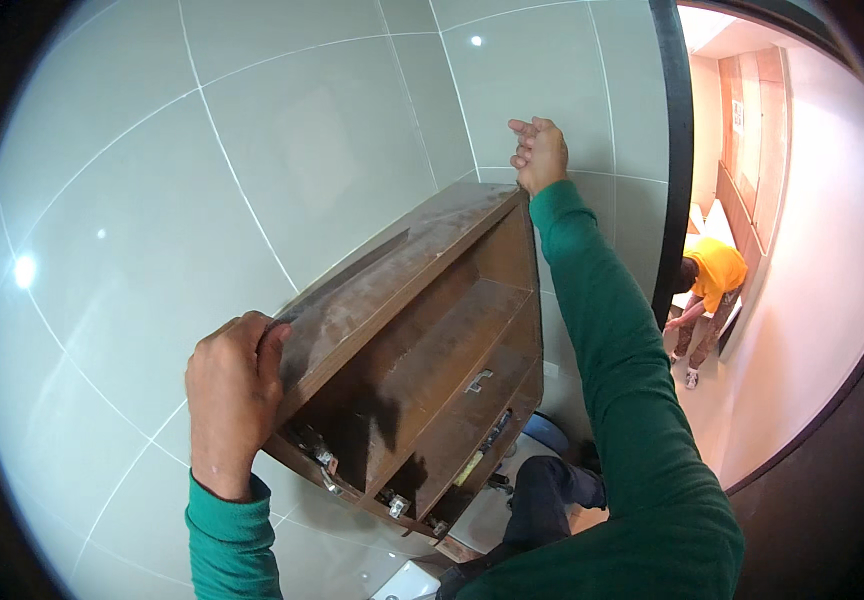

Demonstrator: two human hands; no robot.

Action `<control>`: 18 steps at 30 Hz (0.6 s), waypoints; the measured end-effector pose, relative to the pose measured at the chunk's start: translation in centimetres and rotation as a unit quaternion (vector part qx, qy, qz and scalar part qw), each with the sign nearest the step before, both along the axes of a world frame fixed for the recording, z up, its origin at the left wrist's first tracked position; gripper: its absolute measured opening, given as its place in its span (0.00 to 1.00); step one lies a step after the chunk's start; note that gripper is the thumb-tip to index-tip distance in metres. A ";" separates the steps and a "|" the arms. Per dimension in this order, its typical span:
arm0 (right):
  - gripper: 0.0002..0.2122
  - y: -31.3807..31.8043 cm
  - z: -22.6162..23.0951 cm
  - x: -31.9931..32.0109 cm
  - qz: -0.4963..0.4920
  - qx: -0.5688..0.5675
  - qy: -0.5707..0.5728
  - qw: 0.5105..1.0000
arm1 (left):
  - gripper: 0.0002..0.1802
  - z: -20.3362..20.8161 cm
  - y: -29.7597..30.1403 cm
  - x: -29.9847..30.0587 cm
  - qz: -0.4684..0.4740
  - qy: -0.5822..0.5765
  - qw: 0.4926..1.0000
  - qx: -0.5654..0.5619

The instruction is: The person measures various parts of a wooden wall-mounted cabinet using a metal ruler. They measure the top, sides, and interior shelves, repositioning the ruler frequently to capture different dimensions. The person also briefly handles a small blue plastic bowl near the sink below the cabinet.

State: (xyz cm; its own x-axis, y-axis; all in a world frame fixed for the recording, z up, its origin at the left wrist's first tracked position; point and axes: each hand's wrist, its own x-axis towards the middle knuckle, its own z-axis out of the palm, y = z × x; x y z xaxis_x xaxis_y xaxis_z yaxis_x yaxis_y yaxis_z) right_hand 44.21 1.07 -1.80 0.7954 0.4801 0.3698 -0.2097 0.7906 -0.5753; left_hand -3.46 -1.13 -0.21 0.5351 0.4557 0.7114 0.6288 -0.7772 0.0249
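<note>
A dusty brown wooden cabinet (457,300) with an open front stands at a slant against the tiled wall, its shelves bare to view. Metal hinges (324,460) show along its near left edge, and a small metal bracket lies inside. My left hand (235,385) is closed round the top near-left corner, thumb over the top board. At the far right corner, my right hand (542,155) is raised with loosely bent fingers apart and nothing visible in them. Its wrist is close to the cabinet's end; whether it touches is hard to tell.
Grey-green tiled walls (302,130) meet in a corner behind the cabinet. A dark door frame (670,150) stands at right; beyond it a person in a yellow shirt (717,268) bends over. Below are a blue rounded object (546,432) and a white object (410,582).
</note>
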 end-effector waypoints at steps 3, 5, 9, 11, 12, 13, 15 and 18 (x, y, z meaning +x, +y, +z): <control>0.16 1.2 0.6 0.1 -0.020 -0.044 -0.004 0.999 | 0.09 0.1 0.2 0.0 -0.004 0.000 1.000 -0.013; 0.17 1.6 0.7 0.5 -0.036 -0.071 -0.039 0.996 | 0.08 0.1 0.4 0.0 -0.011 -0.002 1.000 -0.025; 0.22 0.7 4.0 2.3 -0.252 -0.168 -0.270 0.914 | 0.08 0.1 0.5 0.3 -0.021 -0.009 0.999 -0.041; 0.24 -0.5 8.9 1.4 -0.354 -0.159 -0.370 0.844 | 0.07 0.2 0.6 0.1 -0.010 -0.014 0.999 -0.038; 0.25 -0.8 10.2 1.0 -0.404 -0.130 -0.438 0.793 | 0.07 0.0 0.8 0.1 -0.006 -0.017 0.999 -0.038; 0.25 -0.8 10.3 1.0 -0.403 -0.123 -0.442 0.792 | 0.07 -0.1 1.0 0.2 -0.002 -0.019 0.999 -0.037; 0.25 -0.9 9.6 0.4 -0.395 -0.113 -0.452 0.792 | 0.06 0.0 1.0 0.5 -0.008 -0.017 1.000 -0.024; 0.24 -6.9 3.2 -0.5 -0.291 -0.267 -0.567 0.723 | 0.07 -0.3 1.3 0.1 -0.010 -0.022 1.000 0.000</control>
State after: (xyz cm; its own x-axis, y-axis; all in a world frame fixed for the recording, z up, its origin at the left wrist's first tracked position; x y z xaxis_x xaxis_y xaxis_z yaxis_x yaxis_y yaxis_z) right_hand 43.70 -5.79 1.41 0.2507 0.5020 0.8277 0.9147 0.1570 -0.3723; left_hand -3.35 0.15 -0.51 0.5130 0.4444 0.7344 0.6111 -0.7899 0.0511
